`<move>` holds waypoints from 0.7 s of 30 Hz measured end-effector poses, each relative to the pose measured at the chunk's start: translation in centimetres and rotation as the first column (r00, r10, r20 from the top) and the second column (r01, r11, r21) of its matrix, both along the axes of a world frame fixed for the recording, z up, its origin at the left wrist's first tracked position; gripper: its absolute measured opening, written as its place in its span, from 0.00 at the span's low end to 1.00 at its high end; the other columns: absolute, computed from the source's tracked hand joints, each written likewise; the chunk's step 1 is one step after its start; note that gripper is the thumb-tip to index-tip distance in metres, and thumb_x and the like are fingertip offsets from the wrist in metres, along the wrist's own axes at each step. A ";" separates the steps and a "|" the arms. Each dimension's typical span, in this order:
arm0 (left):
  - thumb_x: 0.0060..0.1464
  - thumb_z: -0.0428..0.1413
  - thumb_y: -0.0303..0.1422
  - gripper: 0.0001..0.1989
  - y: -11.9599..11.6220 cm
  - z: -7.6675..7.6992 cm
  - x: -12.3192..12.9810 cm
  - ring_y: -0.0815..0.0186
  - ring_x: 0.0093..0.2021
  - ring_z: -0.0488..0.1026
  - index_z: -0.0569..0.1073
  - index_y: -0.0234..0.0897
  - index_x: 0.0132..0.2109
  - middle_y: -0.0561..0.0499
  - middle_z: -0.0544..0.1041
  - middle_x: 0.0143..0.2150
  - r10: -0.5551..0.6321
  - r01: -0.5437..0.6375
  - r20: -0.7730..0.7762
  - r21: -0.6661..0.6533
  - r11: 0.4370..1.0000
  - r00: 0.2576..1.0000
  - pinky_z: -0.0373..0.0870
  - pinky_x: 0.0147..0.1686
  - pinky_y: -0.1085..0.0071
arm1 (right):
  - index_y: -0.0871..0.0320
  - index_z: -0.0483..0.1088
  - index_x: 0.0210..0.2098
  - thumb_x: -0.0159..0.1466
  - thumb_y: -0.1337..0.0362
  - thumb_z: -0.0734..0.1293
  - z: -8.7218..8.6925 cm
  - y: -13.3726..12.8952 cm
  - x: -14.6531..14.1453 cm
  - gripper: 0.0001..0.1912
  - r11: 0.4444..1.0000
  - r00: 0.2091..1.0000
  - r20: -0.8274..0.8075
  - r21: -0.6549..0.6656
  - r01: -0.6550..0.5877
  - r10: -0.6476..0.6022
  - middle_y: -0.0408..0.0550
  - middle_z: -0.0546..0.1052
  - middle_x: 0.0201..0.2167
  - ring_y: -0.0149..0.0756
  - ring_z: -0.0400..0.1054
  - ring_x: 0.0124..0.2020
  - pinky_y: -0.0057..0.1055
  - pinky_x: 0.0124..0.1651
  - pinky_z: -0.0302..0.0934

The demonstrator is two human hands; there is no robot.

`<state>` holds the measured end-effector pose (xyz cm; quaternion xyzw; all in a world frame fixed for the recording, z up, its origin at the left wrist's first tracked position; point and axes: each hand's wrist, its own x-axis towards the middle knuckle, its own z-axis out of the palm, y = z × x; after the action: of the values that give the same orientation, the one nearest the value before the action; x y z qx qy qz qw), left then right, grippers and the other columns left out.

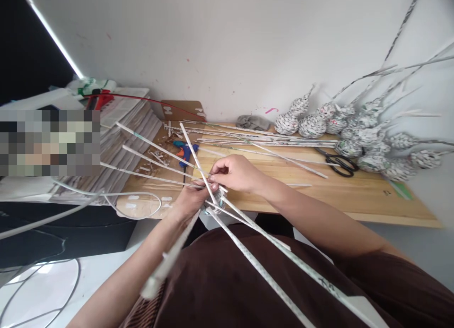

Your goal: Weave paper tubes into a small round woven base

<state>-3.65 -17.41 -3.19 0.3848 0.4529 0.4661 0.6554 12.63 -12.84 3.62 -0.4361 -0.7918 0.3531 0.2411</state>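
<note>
A: Fingers first: what are the right ones doing?

B: The thumb and forefinger of the right hand [237, 173] are together at the tip. I can't tell whether a strip is pinched between them.

A: And the left hand [191, 201]?

B: Curled round the side of the weave [219, 203], its thumb near the right fingertips. The weave sits low in front of the body, by the near edge of the table [372, 195].

A: Where does it lie from the right fingers?

B: Just below them, toward the body.

A: Which strip matters most?

B: I'd say the pale strip [193, 151] that slants from the weave away from the body and leftward. It passes just left of the right fingertips and, in this view, crosses the left thumb.

A: Which hand is nearer?

B: Low down, the left; higher up, the right fingertips are just beside it.
</note>
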 end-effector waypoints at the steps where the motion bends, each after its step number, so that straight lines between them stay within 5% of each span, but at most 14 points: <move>1: 0.37 0.72 0.32 0.15 0.0 0.0 0.0 0.71 0.25 0.70 0.81 0.30 0.34 0.49 0.78 0.27 -0.001 0.001 0.019 -0.007 1.000 1.000 0.65 0.25 0.76 | 0.58 0.79 0.29 0.58 0.65 0.72 0.0 0.1 -0.1 0.04 1.000 1.000 -0.005 -0.020 0.001 -0.001 0.41 0.78 0.24 0.26 0.67 0.25 0.25 0.31 0.53; 7: 0.35 0.72 0.27 0.13 0.1 0.5 0.3 0.70 0.24 0.72 0.79 0.29 0.32 0.49 0.78 0.26 0.003 0.026 0.185 -0.155 0.988 0.983 0.69 0.26 0.76 | 0.57 0.81 0.31 0.60 0.62 0.71 -0.3 0.9 -0.7 0.07 0.997 0.999 0.026 -0.064 -0.042 0.044 0.42 0.79 0.24 0.28 0.70 0.26 0.25 0.30 0.55; 12: 0.45 0.65 0.24 0.05 0.9 0.9 0.0 0.68 0.26 0.76 0.77 0.30 0.31 0.47 0.79 0.27 0.094 0.001 0.297 -0.306 0.952 0.950 0.74 0.28 0.75 | 0.56 0.81 0.33 0.62 0.61 0.70 -0.2 1.9 -1.3 0.07 0.983 0.998 -0.009 0.174 -0.062 0.065 0.42 0.80 0.26 0.28 0.70 0.27 0.25 0.31 0.56; 14: 0.49 0.62 0.23 0.01 1.3 1.3 -0.6 0.67 0.25 0.76 0.77 0.30 0.32 0.46 0.79 0.28 0.133 -0.022 0.320 -0.327 0.945 0.938 0.75 0.26 0.74 | 0.56 0.80 0.35 0.64 0.63 0.68 0.6 1.7 -1.0 0.07 0.943 0.992 -0.126 0.332 0.026 0.017 0.43 0.81 0.30 0.29 0.71 0.29 0.26 0.34 0.58; 18: 0.52 0.57 0.22 0.03 2.2 3.0 -2.4 0.64 0.26 0.77 0.75 0.31 0.33 0.47 0.80 0.31 0.218 -0.115 0.356 -0.288 0.951 0.909 0.76 0.23 0.72 | 0.58 0.78 0.35 0.66 0.66 0.66 2.2 -0.2 0.7 0.08 0.762 0.934 -0.356 0.604 0.233 -0.003 0.47 0.81 0.34 0.35 0.72 0.37 0.32 0.44 0.63; 21: 0.53 0.57 0.23 0.03 2.6 4.3 -4.2 0.65 0.27 0.78 0.73 0.33 0.33 0.49 0.79 0.30 0.266 -0.181 0.369 -0.250 0.951 0.890 0.75 0.23 0.73 | 0.56 0.76 0.36 0.66 0.67 0.66 1.2 -1.7 2.0 0.06 0.781 0.937 -0.347 0.598 0.178 0.052 0.46 0.80 0.30 0.34 0.71 0.33 0.32 0.41 0.64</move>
<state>-7.87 -14.84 1.09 0.1557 0.3977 0.5570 0.7123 14.60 -14.58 4.86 -0.2905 -0.7935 0.1351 0.5174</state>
